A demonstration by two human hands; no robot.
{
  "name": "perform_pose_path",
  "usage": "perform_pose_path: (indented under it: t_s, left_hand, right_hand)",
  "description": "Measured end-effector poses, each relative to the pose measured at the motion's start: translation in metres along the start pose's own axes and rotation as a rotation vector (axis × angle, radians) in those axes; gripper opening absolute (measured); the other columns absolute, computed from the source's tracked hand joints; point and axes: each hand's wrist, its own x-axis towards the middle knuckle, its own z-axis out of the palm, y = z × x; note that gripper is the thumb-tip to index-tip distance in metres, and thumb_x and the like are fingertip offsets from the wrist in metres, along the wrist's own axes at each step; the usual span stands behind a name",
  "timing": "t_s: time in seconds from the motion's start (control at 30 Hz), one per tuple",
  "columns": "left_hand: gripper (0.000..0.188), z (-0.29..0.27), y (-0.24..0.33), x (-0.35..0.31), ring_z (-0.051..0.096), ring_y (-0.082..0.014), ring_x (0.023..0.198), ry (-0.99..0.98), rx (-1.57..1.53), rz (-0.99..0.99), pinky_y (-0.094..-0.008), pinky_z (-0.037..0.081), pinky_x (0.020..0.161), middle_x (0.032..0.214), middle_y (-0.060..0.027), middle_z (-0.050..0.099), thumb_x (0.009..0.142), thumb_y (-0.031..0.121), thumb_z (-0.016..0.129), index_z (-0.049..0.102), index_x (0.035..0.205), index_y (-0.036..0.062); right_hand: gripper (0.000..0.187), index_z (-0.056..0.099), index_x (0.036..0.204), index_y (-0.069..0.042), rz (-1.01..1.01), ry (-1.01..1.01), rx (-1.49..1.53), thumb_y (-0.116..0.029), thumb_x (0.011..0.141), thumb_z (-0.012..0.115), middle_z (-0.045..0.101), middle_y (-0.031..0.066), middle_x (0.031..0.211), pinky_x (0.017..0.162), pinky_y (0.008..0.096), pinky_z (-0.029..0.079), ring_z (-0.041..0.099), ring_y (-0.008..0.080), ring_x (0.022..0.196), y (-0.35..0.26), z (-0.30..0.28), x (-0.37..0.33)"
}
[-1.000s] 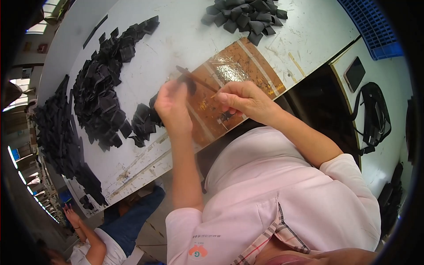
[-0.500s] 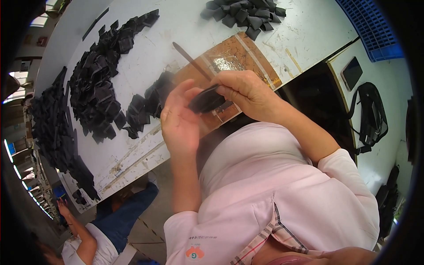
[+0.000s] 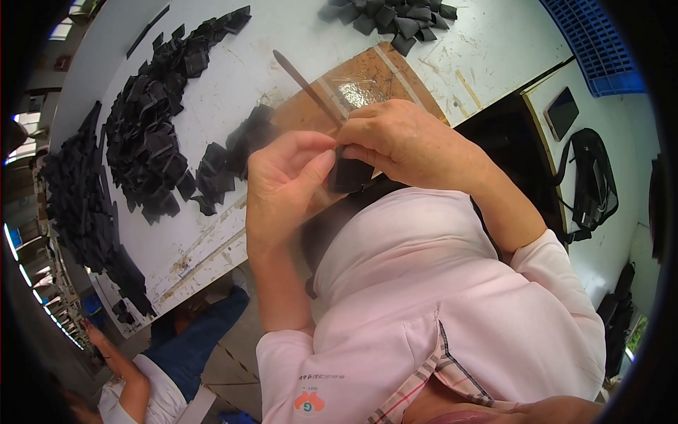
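A small black piece of folded, fabric-like material (image 3: 351, 175) hangs between my hands over the near edge of the table. My left hand (image 3: 286, 173) pinches its upper left edge between thumb and fingers. My right hand (image 3: 399, 141) closes on its top edge, fingers curled. From under the right hand's fingers a flat brown stick with a rounded tip (image 3: 300, 79) sticks out toward the far left; its other end is hidden. Beneath the hands lies a brown board (image 3: 417, 88) crossed by strips of tape.
Heaps of similar black pieces (image 3: 145, 127) cover the table's left side, with another pile (image 3: 395, 18) at the far edge. A blue plastic crate (image 3: 593, 49), a phone (image 3: 561, 114) and a black mesh bag (image 3: 593, 184) are at right. Another person (image 3: 134, 381) sits at lower left.
The black piece has turned from lying slanted to hanging down. My left fingers, spread before, have closed on its edge. My right hand and the brown stick have shifted slightly away from me.
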Motion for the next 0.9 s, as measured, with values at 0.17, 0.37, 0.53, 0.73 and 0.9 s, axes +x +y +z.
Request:
perform_pose_path:
  t_s: [0.17, 0.37, 0.53, 0.73, 0.9]
  left_hand:
    - [0.014, -0.006, -0.001, -0.004, 0.057, -0.0086, 0.069, -0.026, 0.029, -0.020, -0.0205, 0.046, 0.063, 0.079, -0.0074, 0.062, 0.079, -0.003, 0.054, 0.057, 0.092, -0.0064]
    - [0.012, -0.007, -0.003, -0.005, 0.058, -0.0093, 0.068, -0.057, -0.022, -0.088, -0.0219, 0.048, 0.063, 0.079, -0.0080, 0.062, 0.080, -0.003, 0.052, 0.057, 0.091, -0.0068]
    - [0.010, -0.004, -0.008, -0.004, 0.058, -0.0093, 0.068, -0.021, 0.021, -0.100, -0.0217, 0.048, 0.063, 0.076, -0.0068, 0.061, 0.080, -0.002, 0.052, 0.057, 0.088, -0.0062]
    - [0.008, 0.012, -0.018, -0.001, 0.056, -0.0066, 0.060, 0.136, 0.041, -0.028, -0.0180, 0.045, 0.055, 0.072, -0.0040, 0.060, 0.081, 0.004, 0.055, 0.057, 0.085, -0.0022]
    - [0.007, 0.028, -0.019, 0.001, 0.055, -0.0059, 0.060, 0.271, 0.069, 0.061, -0.0170, 0.044, 0.054, 0.070, -0.0039, 0.059, 0.082, 0.004, 0.054, 0.056, 0.085, -0.0024]
  right_hand:
    - [0.012, 0.059, 0.086, -0.001, 0.043, -0.022, 0.083, -0.008, 0.076, 0.058, 0.059, 0.0123, 0.074, 0.063, 0.0374, 0.044, 0.057, 0.0301, 0.071, -0.004, -0.001, 0.003]
    - [0.011, 0.061, 0.076, 0.000, 0.019, 0.056, 0.157, -0.010, 0.074, 0.058, 0.059, 0.0151, 0.066, 0.062, 0.0382, 0.045, 0.058, 0.0312, 0.066, -0.001, 0.004, 0.006]
    - [0.010, 0.058, 0.083, -0.001, 0.041, -0.008, 0.095, -0.006, 0.074, 0.059, 0.059, 0.0120, 0.071, 0.061, 0.0364, 0.043, 0.057, 0.0291, 0.068, -0.004, 0.004, 0.007]
    - [0.013, 0.056, 0.081, -0.003, 0.009, 0.382, -0.136, -0.010, 0.072, 0.063, 0.054, 0.0088, 0.070, 0.057, 0.0334, 0.044, 0.054, 0.0261, 0.065, 0.002, 0.021, 0.001]
    - [0.017, 0.058, 0.083, -0.004, 0.017, 0.589, 0.037, -0.007, 0.069, 0.067, 0.050, 0.0073, 0.072, 0.050, 0.0283, 0.043, 0.053, 0.0193, 0.063, -0.005, 0.027, -0.012]
